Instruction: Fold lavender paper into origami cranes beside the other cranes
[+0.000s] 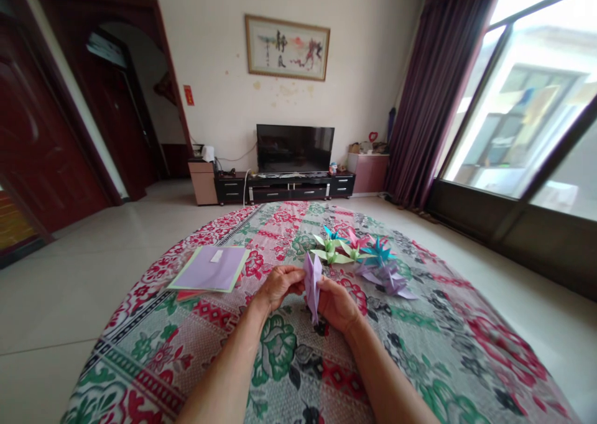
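A folded piece of purple paper point(312, 286), long and narrow with pointed ends, stands upright between my two hands above the patterned tablecloth. On its left side, my left hand point(281, 285) pinches the paper's edge between thumb and fingers. My right hand point(336, 303) grips the paper from the right, its fingers partly hidden behind it. Beyond my right hand lie several folded paper figures: green ones point(332, 251), blue ones point(379, 251), a pink one point(357, 240) and purple ones point(394, 280).
A stack of square paper sheets point(212, 268), purple on top, lies at the left of the round table point(280, 355). A small white piece point(216, 256) rests on the stack. Farther off are a television point(295, 148) and a low black cabinet point(270, 193).
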Motion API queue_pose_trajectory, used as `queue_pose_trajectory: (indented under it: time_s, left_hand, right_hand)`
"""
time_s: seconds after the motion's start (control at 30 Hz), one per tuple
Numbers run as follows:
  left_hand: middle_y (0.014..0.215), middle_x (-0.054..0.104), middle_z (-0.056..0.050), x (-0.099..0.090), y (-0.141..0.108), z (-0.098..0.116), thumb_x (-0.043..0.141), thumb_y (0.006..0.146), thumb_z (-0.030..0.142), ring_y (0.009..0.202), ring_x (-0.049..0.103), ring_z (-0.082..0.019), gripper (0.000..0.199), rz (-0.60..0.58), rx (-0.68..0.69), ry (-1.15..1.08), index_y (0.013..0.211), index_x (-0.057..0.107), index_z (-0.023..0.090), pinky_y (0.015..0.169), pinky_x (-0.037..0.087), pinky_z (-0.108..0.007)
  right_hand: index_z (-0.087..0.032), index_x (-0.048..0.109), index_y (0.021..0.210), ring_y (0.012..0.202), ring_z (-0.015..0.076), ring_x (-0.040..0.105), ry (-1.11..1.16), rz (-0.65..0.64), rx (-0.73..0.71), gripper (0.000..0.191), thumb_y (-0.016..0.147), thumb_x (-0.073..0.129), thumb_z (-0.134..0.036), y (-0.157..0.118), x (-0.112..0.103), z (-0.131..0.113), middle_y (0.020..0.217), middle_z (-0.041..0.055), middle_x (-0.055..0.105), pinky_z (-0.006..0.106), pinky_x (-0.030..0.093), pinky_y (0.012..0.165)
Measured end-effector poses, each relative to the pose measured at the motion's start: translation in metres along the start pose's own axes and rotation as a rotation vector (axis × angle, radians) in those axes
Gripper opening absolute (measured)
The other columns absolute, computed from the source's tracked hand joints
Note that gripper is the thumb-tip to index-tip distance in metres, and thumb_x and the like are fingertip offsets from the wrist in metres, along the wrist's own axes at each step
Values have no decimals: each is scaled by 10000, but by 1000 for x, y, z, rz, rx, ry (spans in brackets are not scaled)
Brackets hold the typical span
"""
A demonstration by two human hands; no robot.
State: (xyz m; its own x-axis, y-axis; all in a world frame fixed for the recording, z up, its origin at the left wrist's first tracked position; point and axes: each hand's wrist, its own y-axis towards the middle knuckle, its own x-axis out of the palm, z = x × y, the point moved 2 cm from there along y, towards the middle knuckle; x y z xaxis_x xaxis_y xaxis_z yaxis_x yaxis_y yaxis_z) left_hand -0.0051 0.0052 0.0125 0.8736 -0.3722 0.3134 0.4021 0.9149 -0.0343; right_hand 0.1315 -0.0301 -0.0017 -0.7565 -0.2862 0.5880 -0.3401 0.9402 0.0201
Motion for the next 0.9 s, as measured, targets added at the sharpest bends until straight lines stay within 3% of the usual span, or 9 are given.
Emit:
queue_pose_trajectory:
  time_s: [0.23,0.47,0.63,0.9]
  left_hand:
    - [522,592,-14,0,0,0,720,576,361,456,510,-87,268,17,14,37,631,642,110,507,404,-221]
    - [543,587,-9,-1,-1,1,667,638,338,489,503,-86,244,6,53,79,720,682,109,521,389,-216]
    - [653,601,3,9,-3,10,660,651,291,541,497,-82,282,-11,180,97,895,659,149,533,377,-207]
    - [754,611,0,13,-4,16,622,669,242,604,486,-90,211,1,343,235,865,665,179,588,398,-206]
  right_hand:
    - [-158,616,819,707,191,606,-29,-4,-19,211,666,585,-300,0,3,-1,760,56,665,286,451,626]
    - [-159,615,770,630,143,577,-22,14,-56,137,668,612,-251,2,1,1,743,36,665,241,435,587]
    - [-159,628,816,600,136,566,17,16,-43,173,682,601,-264,3,-5,3,764,39,660,256,451,577]
    - [-170,633,781,544,128,540,59,88,-59,158,639,623,-239,2,-1,0,675,12,629,255,456,535]
